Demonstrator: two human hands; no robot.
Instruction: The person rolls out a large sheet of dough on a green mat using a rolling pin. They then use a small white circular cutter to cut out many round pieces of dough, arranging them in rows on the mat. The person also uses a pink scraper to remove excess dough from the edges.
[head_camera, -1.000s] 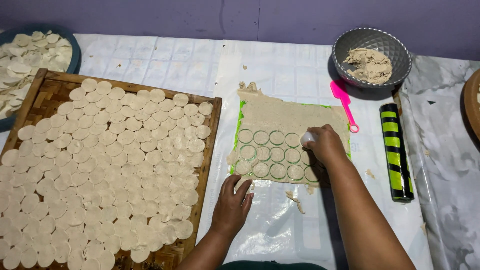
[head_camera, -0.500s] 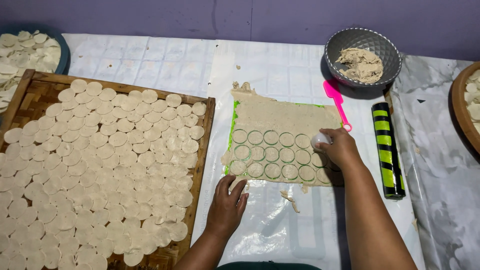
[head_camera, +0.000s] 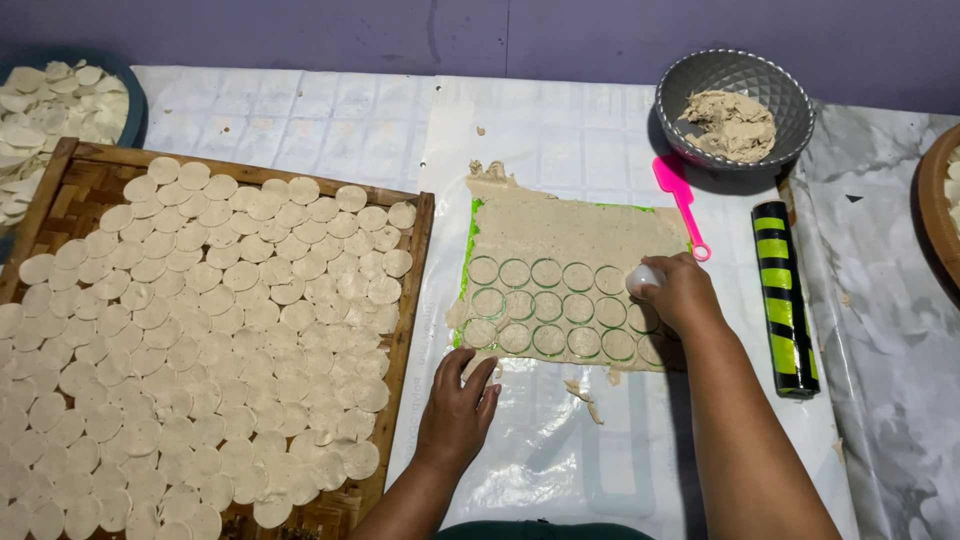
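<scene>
Right hand (head_camera: 680, 295) clamps my round cutter (head_camera: 643, 277) on the dough sheet (head_camera: 575, 230); left hand (head_camera: 458, 405) flat, open; three rows cut, far strip uncut.

1. The right hand (head_camera: 680, 292) covers most of the small white round cutter (head_camera: 643, 276), so its rim is hidden.
2. The dough sheet (head_camera: 570, 245) hides nearly all of the green mat (head_camera: 470, 240).
3. The woven tray (head_camera: 415, 260) runs off the lower left of the frame.
4. A round tray (head_camera: 935, 215) is cut by the right edge.
5. The blue bowl (head_camera: 132, 110) is cut off at the upper left.
</scene>
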